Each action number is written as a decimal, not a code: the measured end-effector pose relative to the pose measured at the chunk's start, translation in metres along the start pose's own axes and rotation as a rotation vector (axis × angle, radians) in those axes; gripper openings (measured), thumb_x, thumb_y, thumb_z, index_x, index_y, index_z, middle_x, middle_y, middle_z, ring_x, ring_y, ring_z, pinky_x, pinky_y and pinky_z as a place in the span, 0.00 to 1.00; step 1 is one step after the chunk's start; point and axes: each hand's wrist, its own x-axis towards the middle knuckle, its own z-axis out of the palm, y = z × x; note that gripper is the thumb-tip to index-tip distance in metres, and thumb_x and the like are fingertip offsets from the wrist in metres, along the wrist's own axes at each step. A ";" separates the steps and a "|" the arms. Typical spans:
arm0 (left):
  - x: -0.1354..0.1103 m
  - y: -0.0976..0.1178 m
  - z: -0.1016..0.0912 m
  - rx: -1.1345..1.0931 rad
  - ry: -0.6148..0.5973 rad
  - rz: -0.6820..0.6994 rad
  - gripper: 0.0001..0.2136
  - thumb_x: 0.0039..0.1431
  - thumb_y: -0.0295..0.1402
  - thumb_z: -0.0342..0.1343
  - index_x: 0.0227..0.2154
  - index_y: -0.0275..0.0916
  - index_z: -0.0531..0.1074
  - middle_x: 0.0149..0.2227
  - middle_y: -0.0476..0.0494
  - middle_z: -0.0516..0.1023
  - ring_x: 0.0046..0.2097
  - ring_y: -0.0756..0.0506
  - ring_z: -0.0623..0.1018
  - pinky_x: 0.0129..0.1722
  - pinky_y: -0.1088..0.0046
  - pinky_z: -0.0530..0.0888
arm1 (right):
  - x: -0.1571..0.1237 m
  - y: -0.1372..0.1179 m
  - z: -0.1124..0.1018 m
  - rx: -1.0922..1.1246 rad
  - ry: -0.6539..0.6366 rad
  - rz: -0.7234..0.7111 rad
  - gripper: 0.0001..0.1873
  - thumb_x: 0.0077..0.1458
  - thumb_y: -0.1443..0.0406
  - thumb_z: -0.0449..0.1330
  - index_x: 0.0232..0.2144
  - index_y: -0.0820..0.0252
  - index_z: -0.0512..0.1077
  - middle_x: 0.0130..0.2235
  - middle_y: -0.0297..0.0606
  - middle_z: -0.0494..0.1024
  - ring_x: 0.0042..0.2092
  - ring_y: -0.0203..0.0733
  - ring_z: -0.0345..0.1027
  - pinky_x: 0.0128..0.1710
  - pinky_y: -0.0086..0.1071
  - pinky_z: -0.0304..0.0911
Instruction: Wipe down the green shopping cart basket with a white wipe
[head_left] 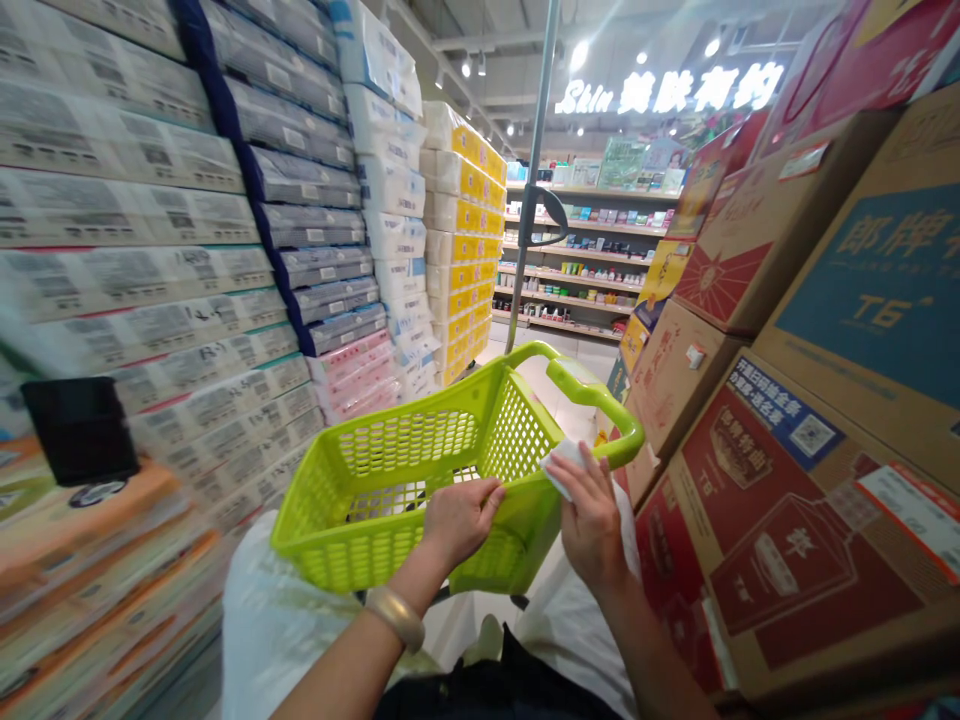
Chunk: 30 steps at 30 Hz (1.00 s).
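Note:
A lime-green plastic shopping basket (390,470) with a curved handle hangs in front of me, tilted, and seems to hold nothing. My left hand (459,518), with a gold bangle on the wrist, grips the basket's near rim with its fingers curled over the edge. My right hand (592,520) pinches a small white cloth or tissue (564,462) and presses it against the basket's rim close to the handle base.
Stacked packs of tissue paper (187,280) wall the left side. Cardboard liquor cartons (810,420) are stacked on the right. A narrow aisle runs ahead to a metal pole (534,190) and shelves of goods (585,270). A black device (81,430) sits at left.

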 end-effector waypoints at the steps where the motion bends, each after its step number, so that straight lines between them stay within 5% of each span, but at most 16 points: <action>1: 0.000 0.000 0.000 -0.003 0.004 0.007 0.16 0.69 0.43 0.42 0.41 0.48 0.75 0.40 0.50 0.82 0.42 0.43 0.80 0.34 0.72 0.66 | -0.002 -0.005 0.004 0.018 -0.052 -0.040 0.23 0.58 0.77 0.47 0.47 0.56 0.75 0.51 0.38 0.79 0.66 0.45 0.56 0.67 0.49 0.45; 4: 0.002 -0.001 0.000 -0.003 0.006 0.022 0.16 0.69 0.43 0.42 0.40 0.48 0.76 0.40 0.50 0.82 0.42 0.43 0.80 0.35 0.72 0.66 | -0.002 -0.001 0.003 0.001 -0.057 -0.060 0.23 0.58 0.76 0.47 0.47 0.55 0.75 0.51 0.36 0.79 0.66 0.45 0.56 0.68 0.50 0.42; 9: 0.004 -0.003 0.002 0.002 0.013 0.028 0.17 0.69 0.44 0.41 0.42 0.48 0.76 0.40 0.48 0.82 0.42 0.43 0.79 0.35 0.71 0.66 | 0.015 0.038 -0.016 -0.102 0.195 0.131 0.18 0.61 0.71 0.48 0.43 0.56 0.77 0.47 0.41 0.81 0.64 0.49 0.59 0.66 0.57 0.44; 17: 0.016 -0.013 -0.001 -0.006 0.025 0.054 0.19 0.68 0.45 0.41 0.38 0.46 0.77 0.39 0.48 0.83 0.41 0.44 0.79 0.35 0.73 0.66 | 0.013 0.029 -0.010 -0.047 0.111 0.060 0.19 0.62 0.72 0.48 0.43 0.56 0.77 0.47 0.40 0.81 0.64 0.48 0.59 0.66 0.55 0.45; 22: 0.020 -0.016 -0.001 -0.017 0.031 0.054 0.21 0.69 0.45 0.40 0.36 0.46 0.78 0.37 0.48 0.83 0.40 0.44 0.79 0.34 0.73 0.66 | 0.020 0.039 -0.015 -0.121 0.243 0.164 0.18 0.60 0.71 0.49 0.44 0.58 0.77 0.47 0.43 0.81 0.65 0.50 0.57 0.65 0.58 0.44; 30: 0.016 -0.013 0.001 -0.033 0.049 0.044 0.19 0.68 0.45 0.41 0.39 0.47 0.78 0.40 0.48 0.83 0.41 0.44 0.79 0.35 0.72 0.66 | 0.007 -0.001 0.008 0.003 -0.101 -0.054 0.26 0.56 0.78 0.46 0.47 0.54 0.76 0.51 0.35 0.79 0.66 0.44 0.56 0.68 0.49 0.40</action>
